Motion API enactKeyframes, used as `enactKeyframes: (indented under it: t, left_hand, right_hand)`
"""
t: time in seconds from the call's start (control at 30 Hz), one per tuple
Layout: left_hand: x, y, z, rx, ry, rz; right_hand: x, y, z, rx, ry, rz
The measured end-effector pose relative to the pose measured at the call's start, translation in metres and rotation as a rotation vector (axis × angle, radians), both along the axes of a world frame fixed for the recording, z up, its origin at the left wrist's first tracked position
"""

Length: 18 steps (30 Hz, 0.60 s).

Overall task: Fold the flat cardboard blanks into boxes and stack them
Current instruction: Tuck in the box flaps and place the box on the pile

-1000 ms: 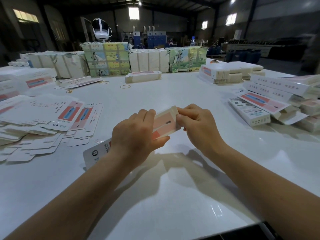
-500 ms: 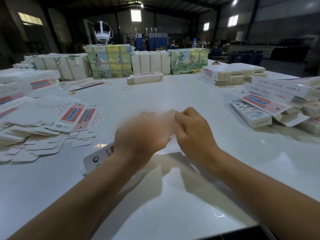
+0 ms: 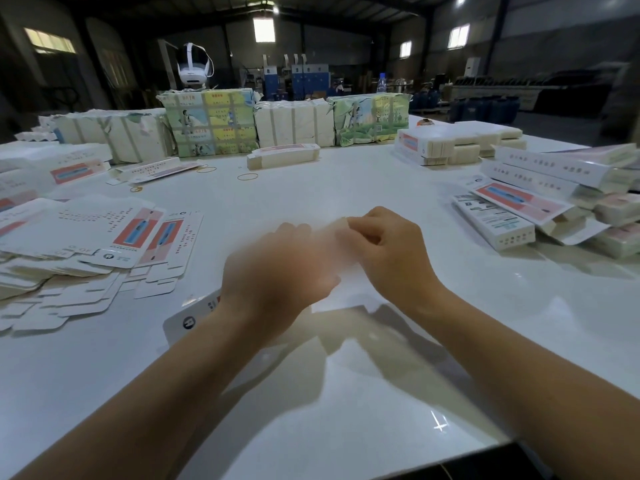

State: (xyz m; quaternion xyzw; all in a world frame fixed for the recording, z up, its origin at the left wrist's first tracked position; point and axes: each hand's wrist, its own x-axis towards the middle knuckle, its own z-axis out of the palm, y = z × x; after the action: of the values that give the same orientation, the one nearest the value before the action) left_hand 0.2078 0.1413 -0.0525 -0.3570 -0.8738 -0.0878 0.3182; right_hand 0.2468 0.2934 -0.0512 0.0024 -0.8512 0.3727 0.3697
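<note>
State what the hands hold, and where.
One cardboard blank, blurred: the left hand grips its left part, the right hand pinches its upper right end.

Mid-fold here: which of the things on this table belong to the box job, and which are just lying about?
Job:
- blank being folded, held between left hand and right hand
- flat blanks pile
- folded boxes stack

Lying about:
- rubber bands
- strapped paper bundles
- water bottle
- white helmet

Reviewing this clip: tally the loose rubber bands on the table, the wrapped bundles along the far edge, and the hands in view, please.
Rubber bands: 3
Wrapped bundles: 4
Hands: 2, left hand and right hand
Total: 9
</note>
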Motion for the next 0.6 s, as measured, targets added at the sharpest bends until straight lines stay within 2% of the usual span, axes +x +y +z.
enactKeyframes:
  t: [0.07, 0.13, 0.27, 0.33, 0.37, 0.5, 0.6]
  left_hand:
    - [0.000, 0.001, -0.001, 0.019, -0.012, -0.008]
    - [0.001, 0.001, -0.002, -0.003, -0.017, -0.014]
    - [0.000, 0.000, -0.003, -0.055, -0.013, -0.013]
    - [-0.001, 0.001, -0.003, -0.056, -0.008, -0.002]
    - [-0.001, 0.000, -0.004, -0.048, -0.011, 0.001]
    - [-0.007, -0.001, -0.007, 0.044, -0.029, 0.043]
    - [-0.013, -0.002, -0.007, 0.076, -0.046, 0.094]
  right_hand:
    - [-0.001, -0.001, 0.001, -0.172, 0.039, 0.004]
    - [-0.001, 0.000, 0.000, -0.170, 0.049, -0.005]
    - [0.000, -0.004, -0.008, 0.160, 0.160, -0.078]
    - [-0.002, -0.006, -0.010, 0.252, 0.148, -0.089]
    - [-0.003, -0.006, -0.010, 0.225, 0.125, -0.072]
    - [-0.004, -0.003, -0.010, -0.108, 0.056, 0.011]
    - [-0.004, -0.007, -0.012, -0.050, 0.074, -0.007]
